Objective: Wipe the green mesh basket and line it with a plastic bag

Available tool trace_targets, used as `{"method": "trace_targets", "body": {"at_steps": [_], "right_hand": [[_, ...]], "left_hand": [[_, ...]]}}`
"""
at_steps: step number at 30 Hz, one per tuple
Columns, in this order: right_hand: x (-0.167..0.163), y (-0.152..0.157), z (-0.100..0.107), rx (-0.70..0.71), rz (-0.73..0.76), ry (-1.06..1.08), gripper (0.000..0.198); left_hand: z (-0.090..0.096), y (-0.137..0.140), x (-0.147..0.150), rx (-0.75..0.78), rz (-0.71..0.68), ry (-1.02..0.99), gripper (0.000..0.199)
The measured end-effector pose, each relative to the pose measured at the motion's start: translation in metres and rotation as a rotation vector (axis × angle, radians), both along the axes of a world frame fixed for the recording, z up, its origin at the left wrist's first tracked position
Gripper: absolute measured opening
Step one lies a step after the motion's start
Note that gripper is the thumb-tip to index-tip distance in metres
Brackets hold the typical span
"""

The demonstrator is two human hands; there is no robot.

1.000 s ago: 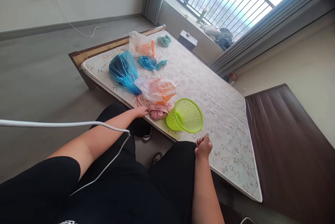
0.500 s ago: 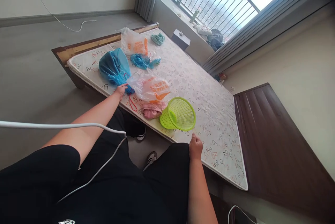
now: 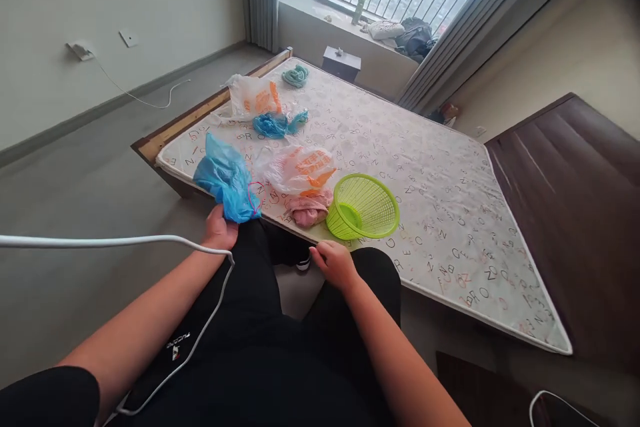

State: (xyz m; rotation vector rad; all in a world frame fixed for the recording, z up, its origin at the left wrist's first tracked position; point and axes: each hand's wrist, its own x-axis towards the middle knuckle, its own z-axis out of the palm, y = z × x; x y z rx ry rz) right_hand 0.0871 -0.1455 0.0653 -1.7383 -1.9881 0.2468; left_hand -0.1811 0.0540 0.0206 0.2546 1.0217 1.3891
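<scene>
A blue plastic bag with a pink-red drawstring is gripped at its lower edge by my left hand, by the near edge of the mattress. My right hand is closed with its fingers curled and nothing visible in them; it hovers over my lap, just in front of a green mesh basket. The basket leans on its side, its opening facing right and toward me. Left of it lie a crumpled pink cloth and a clear plastic bag with orange print.
Farther back on the mattress are a second blue bag, another orange-printed bag and a teal cloth bundle. A white cable crosses in front of my left arm. A dark headboard stands at right, a small nightstand beyond.
My left hand has drawn the blue bag toward me, and the bag has flattened. My right hand has come left, in front of the basket. The camera view has shifted.
</scene>
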Motion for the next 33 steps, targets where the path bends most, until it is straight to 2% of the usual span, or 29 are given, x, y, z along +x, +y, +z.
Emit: {"method": "trace_targets", "body": {"at_steps": [2, 3, 5, 6, 8, 10, 12, 15, 18, 20, 24, 27, 30, 31, 33], "right_hand": [[-0.026, 0.028, -0.003, -0.079, 0.055, 0.072, 0.018], [-0.037, 0.040, -0.004, -0.092, 0.087, 0.096, 0.023], [-0.052, 0.060, -0.007, -0.109, 0.168, 0.127, 0.061], [-0.057, 0.066, -0.008, -0.125, 0.209, 0.154, 0.072], [-0.057, 0.073, -0.009, -0.163, 0.241, 0.214, 0.072], [-0.048, 0.074, -0.010, -0.204, 0.179, 0.275, 0.061], [-0.031, 0.072, -0.009, -0.220, 0.060, 0.335, 0.047], [-0.010, 0.062, -0.004, -0.163, -0.157, 0.425, 0.030], [-0.008, 0.047, 0.001, -0.062, -0.337, 0.497, 0.034], [-0.014, 0.037, 0.004, -0.055, -0.376, 0.541, 0.040], [-0.016, 0.026, 0.005, -0.147, -0.363, 0.488, 0.052], [-0.005, 0.023, 0.004, -0.214, -0.275, 0.336, 0.051], [0.004, 0.020, 0.000, -0.261, -0.156, 0.231, 0.041], [0.005, 0.018, -0.002, -0.263, -0.111, 0.209, 0.037], [0.005, 0.016, -0.006, -0.235, -0.023, 0.192, 0.033]], "left_hand": [[0.010, -0.032, 0.004, -0.043, -0.280, -0.067, 0.012], [0.015, -0.046, 0.007, -0.051, -0.437, -0.095, 0.014], [0.023, -0.069, 0.015, -0.030, -0.672, -0.119, 0.019], [0.027, -0.077, 0.018, -0.009, -0.752, -0.127, 0.022], [0.031, -0.085, 0.023, 0.037, -0.844, -0.132, 0.027], [0.032, -0.083, 0.024, 0.065, -0.857, -0.109, 0.034], [0.031, -0.074, 0.023, 0.072, -0.799, -0.059, 0.041], [0.028, -0.061, 0.025, 0.063, -0.696, 0.013, 0.052], [0.025, -0.063, 0.041, 0.087, -0.704, 0.126, 0.051], [0.022, -0.075, 0.056, 0.226, -0.697, 0.284, 0.048], [0.017, -0.098, 0.075, 0.678, -0.633, 0.608, 0.050], [0.018, -0.103, 0.074, 0.872, -0.703, 0.711, 0.071], [0.020, -0.100, 0.069, 0.875, -0.837, 0.768, 0.083], [0.021, -0.098, 0.068, 0.840, -0.858, 0.785, 0.078], [0.021, -0.093, 0.067, 0.748, -0.878, 0.804, 0.054]]}}
